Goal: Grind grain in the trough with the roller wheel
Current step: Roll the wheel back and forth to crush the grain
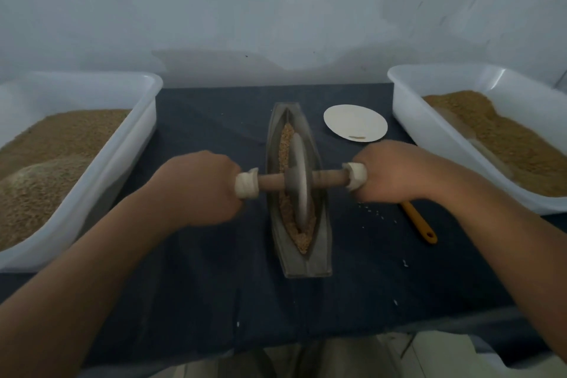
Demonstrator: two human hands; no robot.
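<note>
The roller wheel (297,181) stands on edge in the boat-shaped trough (306,264), about midway along it, with crushed grain (302,238) lying along the groove toward 12 and 6 o'clock. Its wooden axle (329,177) runs crosswise from 9 to 3 o'clock. My left hand (196,187) is curled tight round the cloth-wrapped end at 9 o'clock, and my right hand (389,173) grips the wrapped end at 3 o'clock.

The trough sits at the middle of the dark table cloth (214,285). A white plate (355,123) lies at 1 o'clock and an orange-handled tool (418,222) at 4 o'clock, part hidden under my right wrist, with a few spilled grains (377,213) beside it. White tubs of grain stand at 9 o'clock (122,147) and 3 o'clock (408,120).
</note>
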